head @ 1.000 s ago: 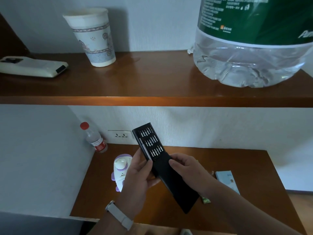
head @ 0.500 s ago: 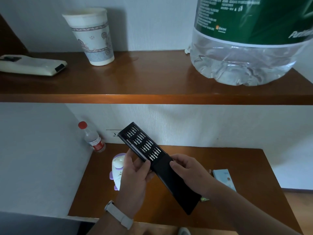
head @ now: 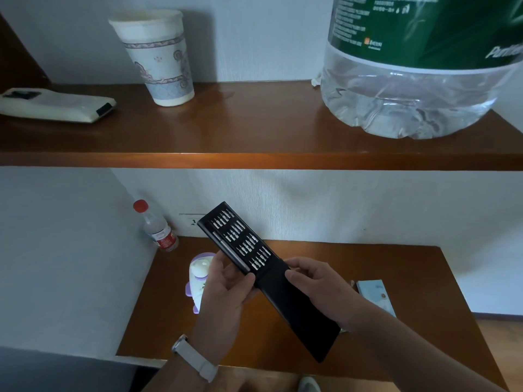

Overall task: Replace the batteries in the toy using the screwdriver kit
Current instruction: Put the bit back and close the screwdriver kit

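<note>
I hold the black screwdriver kit tilted above the lower table. Its inner tray is slid out at the upper left, showing rows of bits and a slim driver handle along its edge. My left hand grips the tray's near end. My right hand grips the outer sleeve. The white and purple toy lies on the table behind my left hand, partly hidden.
A red-capped bottle stands at the table's back left by a wall socket. A pale blue box lies at the right. The shelf above carries a paper cup, a remote and a large water jug.
The inner tray has slid further out of the sleeve toward the upper left, and the kit has tilted flatter. Both hands keep their grip.
</note>
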